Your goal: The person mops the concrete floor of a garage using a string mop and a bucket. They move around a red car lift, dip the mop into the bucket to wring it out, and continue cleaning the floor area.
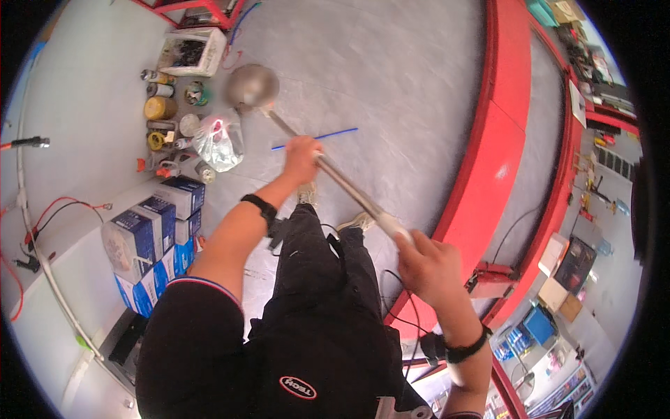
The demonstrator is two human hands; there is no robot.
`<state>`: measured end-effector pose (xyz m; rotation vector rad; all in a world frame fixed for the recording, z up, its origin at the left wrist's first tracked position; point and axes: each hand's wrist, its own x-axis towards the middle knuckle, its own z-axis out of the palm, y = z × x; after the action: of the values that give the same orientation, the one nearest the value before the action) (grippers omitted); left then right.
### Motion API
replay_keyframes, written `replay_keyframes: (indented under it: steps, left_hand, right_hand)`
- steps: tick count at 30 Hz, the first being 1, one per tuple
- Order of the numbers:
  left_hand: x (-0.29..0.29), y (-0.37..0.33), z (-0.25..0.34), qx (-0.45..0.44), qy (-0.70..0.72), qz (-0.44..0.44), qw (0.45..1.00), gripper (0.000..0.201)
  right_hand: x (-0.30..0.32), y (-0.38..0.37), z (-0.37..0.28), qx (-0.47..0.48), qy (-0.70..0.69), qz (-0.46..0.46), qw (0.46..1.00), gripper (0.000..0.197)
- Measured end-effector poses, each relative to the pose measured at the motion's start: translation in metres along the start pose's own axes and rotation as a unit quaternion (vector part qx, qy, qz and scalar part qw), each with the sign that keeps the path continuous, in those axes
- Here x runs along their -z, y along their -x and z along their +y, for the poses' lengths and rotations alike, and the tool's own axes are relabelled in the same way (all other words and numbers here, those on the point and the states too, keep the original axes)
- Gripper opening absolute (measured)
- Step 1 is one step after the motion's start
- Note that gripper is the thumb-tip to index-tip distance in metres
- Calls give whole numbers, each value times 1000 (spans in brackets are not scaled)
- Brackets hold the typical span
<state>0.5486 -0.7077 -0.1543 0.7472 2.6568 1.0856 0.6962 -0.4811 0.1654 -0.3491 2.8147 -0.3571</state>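
A long metal pole (352,190) runs slantwise across in front of me, held in both hands. At its far end is a round, dull metallic head (251,85), blurred, like a pan or a large ladle bowl; its exact kind does not show. My left hand (302,160) is closed around the upper part of the pole. Lower down, my right hand (427,265) grips the pale handle end (392,225). Just beyond my left hand, a thin blue strip (338,133) lies on the grey floor (391,70), passing under the pole.
A clear plastic bag (220,143), several cans and bottles (160,107), and a white bin (192,52) stand along the left wall. Blue-and-white boxes (153,227) are stacked nearer me. Long red beams (481,146) run along my right, with a dark cable (399,279) beside my leg.
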Motion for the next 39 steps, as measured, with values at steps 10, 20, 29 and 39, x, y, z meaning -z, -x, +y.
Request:
replay_keyframes:
  steps: [10,20,29,39]
  left_hand:
    - [-63,33,21,-43,-45,-22,998,31]
    - [-278,128,286,-173,47,-220,959,26]
    - [-413,211,481,-317,94,-402,854,23]
    - [-373,217,468,-271,126,-405,864,20]
  right_hand:
    - [-62,79,17,-128,-56,-15,990,34]
    - [-67,401,56,-364,-63,56,928,28]
    - [-79,542,-6,-609,-123,82,779,28]
    - [-52,529,-20,-533,-126,66,834,30]
